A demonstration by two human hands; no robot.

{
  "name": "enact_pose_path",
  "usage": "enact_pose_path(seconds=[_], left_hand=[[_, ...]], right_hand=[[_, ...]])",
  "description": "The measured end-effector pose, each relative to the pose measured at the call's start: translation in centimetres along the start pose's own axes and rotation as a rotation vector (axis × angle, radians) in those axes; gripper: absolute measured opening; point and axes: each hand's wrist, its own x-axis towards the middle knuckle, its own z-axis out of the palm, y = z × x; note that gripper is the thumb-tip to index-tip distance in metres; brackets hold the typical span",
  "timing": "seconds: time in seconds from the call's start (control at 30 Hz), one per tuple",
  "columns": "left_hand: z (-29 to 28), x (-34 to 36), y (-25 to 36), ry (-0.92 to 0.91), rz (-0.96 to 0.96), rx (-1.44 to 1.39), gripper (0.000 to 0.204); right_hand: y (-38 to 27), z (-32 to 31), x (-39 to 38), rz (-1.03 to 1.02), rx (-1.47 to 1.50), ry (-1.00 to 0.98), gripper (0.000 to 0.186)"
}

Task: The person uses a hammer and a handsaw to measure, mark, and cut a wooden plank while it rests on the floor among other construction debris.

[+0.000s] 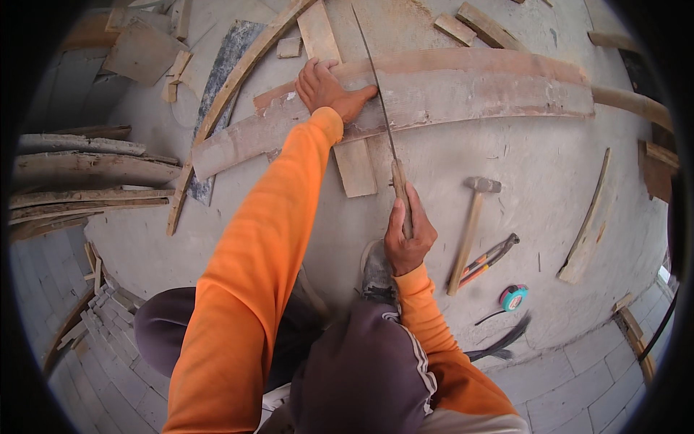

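A long, worn wooden plank lies crosswise in front of me, with another reddish board edge showing along its far side. My left hand presses on the plank with fingers spread, its thumb reaching toward the saw blade. In my right hand is the wooden handle of a handsaw. Its thin blade points away from me and crosses the plank just right of my left thumb. Under the plank runs a shorter pale board, sticking out on the near and far sides.
To the right lie a hammer, orange-handled pincers, a teal tape measure, a dark bristly bundle and a wood strip. Stacked boards sit at left. A long batten slants near the plank's left end.
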Motion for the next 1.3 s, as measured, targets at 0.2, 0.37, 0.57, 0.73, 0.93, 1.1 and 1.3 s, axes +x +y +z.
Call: enact_pose_path(seconds=[0.2,0.37,0.57,0.73,0.93,1.1,1.3], left_hand=[[0.5,0.2,0.5,-0.002,0.004,0.015,0.099],[0.8,0.5,-0.8,0.029,0.028,0.052,0.1],[0.5,0.2,-0.1,-0.017,0.012,0.025,0.101],[0.1,0.2,0.0,-0.027,-0.007,-0.016,0.101],[0.2,0.0,0.2,-0.038,-0.035,-0.012,0.103],[0.4,0.2,-0.1,-0.032,-0.022,0.003,0.104],[0.2,0.1,0.1,-0.009,0.002,0.022,0.1]], right_hand=[[0.8,-0.3,-0.1,-0.056,-0.013,0.044,0.033],[-0.1,-0.2,-0.3,0.021,0.005,-0.001,0.033],[0.6,-0.1,-0.3,-0.016,-0.003,0.049,0.034],[0.6,0.1,0.1,-0.026,-0.048,0.033,0.034],[0.8,0.0,-0.2,-0.027,-0.006,0.06,0.033],[0.8,0.3,0.0,-0.018,-0.015,0.042,0.033],[0.5,0.2,0.5,-0.013,-0.041,0.018,0.032]])
